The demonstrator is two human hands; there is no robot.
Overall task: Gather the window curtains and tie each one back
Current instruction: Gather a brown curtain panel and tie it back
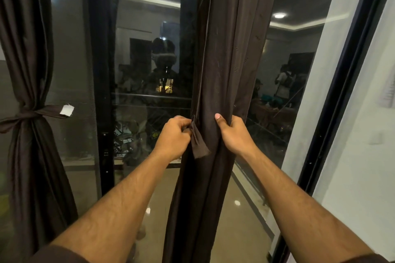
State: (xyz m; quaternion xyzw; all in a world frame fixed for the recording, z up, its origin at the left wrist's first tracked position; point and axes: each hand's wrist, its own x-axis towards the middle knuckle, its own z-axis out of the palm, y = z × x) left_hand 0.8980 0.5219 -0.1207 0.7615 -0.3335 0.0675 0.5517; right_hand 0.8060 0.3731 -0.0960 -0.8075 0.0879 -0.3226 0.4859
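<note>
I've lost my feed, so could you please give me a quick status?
Both hands gripping: left hand pinches tie strip, right hand bunches middle curtain. Left curtain already tied. Nothing in the way.

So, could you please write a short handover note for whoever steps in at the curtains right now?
Left hand: pinches the loose tie strip at the front of the middle curtain.
Right hand: grips the gathered folds of that curtain, thumb in front.
Done: the left curtain is gathered and knotted with its tie-back.
Left: wrap the strip round the middle curtain and tie it; it is not yet tied.
</note>
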